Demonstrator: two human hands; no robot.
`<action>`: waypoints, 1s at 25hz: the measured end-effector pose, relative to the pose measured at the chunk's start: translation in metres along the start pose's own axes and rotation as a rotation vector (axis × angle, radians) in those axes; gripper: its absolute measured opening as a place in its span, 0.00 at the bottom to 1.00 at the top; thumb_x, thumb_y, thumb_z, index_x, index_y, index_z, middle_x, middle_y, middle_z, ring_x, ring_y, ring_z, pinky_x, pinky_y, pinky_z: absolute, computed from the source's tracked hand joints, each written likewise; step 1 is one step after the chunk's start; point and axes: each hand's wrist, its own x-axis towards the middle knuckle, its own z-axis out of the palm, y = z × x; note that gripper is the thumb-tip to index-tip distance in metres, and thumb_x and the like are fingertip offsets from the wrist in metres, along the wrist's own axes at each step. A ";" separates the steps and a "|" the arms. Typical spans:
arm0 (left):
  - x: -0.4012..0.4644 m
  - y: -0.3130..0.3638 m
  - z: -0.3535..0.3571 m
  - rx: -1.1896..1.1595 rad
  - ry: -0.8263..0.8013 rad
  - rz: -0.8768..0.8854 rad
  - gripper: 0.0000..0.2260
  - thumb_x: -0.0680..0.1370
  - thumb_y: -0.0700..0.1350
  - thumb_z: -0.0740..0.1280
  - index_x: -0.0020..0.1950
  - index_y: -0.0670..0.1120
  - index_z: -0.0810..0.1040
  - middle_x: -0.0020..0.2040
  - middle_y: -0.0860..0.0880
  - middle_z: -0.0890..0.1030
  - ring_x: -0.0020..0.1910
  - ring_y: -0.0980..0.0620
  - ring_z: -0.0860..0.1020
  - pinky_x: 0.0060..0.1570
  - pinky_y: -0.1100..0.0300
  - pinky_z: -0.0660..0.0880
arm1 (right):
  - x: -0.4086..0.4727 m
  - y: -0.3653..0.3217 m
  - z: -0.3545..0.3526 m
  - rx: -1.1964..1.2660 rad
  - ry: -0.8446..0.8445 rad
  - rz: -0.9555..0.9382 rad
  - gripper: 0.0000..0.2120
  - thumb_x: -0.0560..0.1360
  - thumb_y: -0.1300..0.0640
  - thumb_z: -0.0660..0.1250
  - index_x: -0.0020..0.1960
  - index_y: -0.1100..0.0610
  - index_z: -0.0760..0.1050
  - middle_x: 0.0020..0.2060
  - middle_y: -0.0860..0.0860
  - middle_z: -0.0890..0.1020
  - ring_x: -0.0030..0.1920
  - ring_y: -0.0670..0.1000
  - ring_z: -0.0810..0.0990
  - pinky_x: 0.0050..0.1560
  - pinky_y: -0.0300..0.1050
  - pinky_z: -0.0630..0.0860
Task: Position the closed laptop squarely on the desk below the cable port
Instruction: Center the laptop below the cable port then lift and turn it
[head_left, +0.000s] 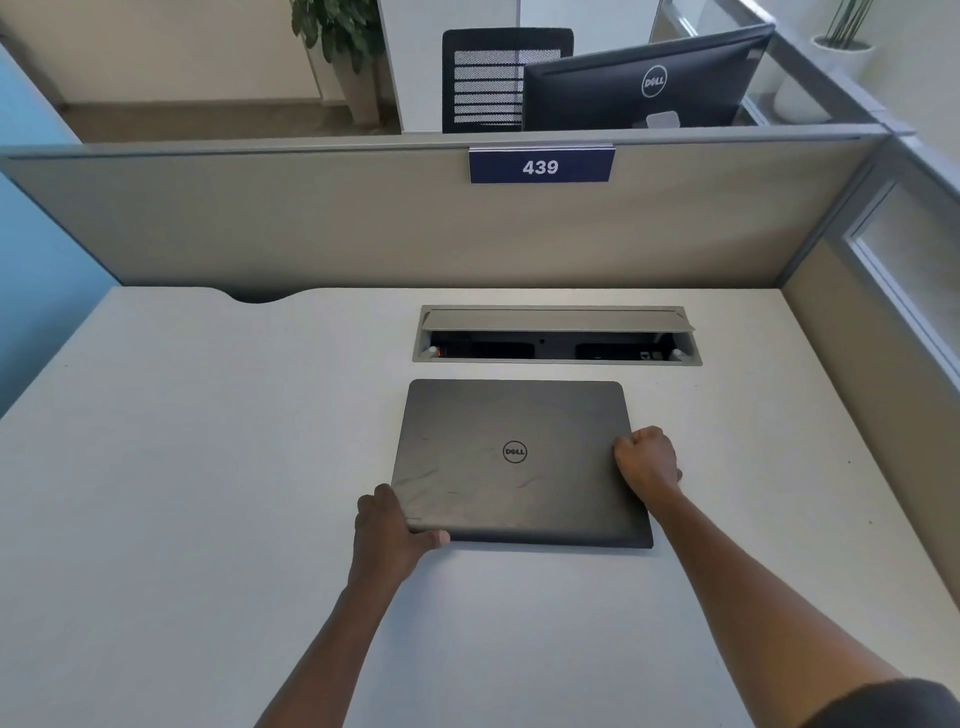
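Your desk takes up most of the view, pale and flat, with a beige partition running across at 12 o'clock. Over that wall you've got a black monitor seen from behind at around 1 o'clock, and a mesh office chair right next to it. The closed laptop is lying flat dead centre, lid up with the logo facing you, and its far edge sits just beside the cable port, which is at 12 o'clock from it with its flap lifted open. The edges look pretty much parallel to the port, though the laptop sits a bit toward 9 o'clock of the port's middle. Your left hand is on the 7 o'clock corner, fingers curled around the edge and thumb pressed along the near side. Your right hand is at the 3 o'clock edge, fingers curled tight into a fist shape against it; can't tell if they're actually gripping underneath. Tiny blue sign on the partition reads 439.
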 end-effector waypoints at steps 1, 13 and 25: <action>0.001 0.000 -0.001 0.012 0.003 0.000 0.35 0.58 0.53 0.83 0.56 0.42 0.69 0.54 0.44 0.71 0.56 0.39 0.75 0.51 0.51 0.75 | -0.001 0.002 0.000 -0.007 0.007 -0.018 0.09 0.74 0.58 0.60 0.36 0.58 0.66 0.37 0.56 0.73 0.40 0.60 0.71 0.49 0.52 0.69; -0.002 -0.003 0.005 0.057 0.049 -0.029 0.36 0.60 0.56 0.81 0.60 0.44 0.70 0.56 0.45 0.71 0.60 0.41 0.71 0.49 0.52 0.72 | -0.036 0.024 0.020 -0.324 0.070 -0.236 0.21 0.82 0.52 0.58 0.69 0.63 0.64 0.65 0.62 0.70 0.63 0.65 0.69 0.62 0.60 0.68; -0.023 0.015 0.021 0.051 0.098 -0.130 0.35 0.69 0.52 0.77 0.68 0.37 0.66 0.66 0.37 0.69 0.66 0.35 0.68 0.58 0.45 0.73 | -0.081 0.051 0.024 -0.372 0.050 -0.299 0.31 0.83 0.51 0.53 0.79 0.65 0.49 0.74 0.60 0.64 0.70 0.62 0.65 0.68 0.58 0.66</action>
